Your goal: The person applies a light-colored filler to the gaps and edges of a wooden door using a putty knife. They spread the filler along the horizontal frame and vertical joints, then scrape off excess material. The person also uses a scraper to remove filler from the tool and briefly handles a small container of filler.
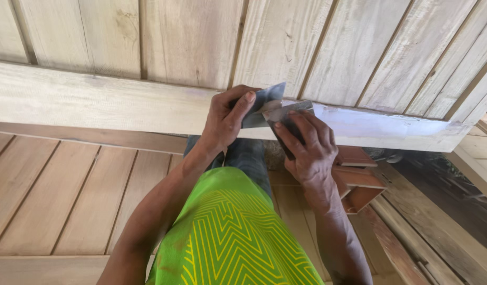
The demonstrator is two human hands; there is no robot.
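A pale wooden beam [96,103] runs across a panelled wood frame. Against its edge, the left hand [225,119] pinches one grey metal scraper blade [264,103], while the right hand [307,150] grips a second scraper blade [291,113], the two blades touching and overlapping.

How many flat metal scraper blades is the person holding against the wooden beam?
2. One metal blade is pinched in the left hand, its corner pointing up over the wooden beam. The other blade lies under the right hand fingers, overlapping the first.
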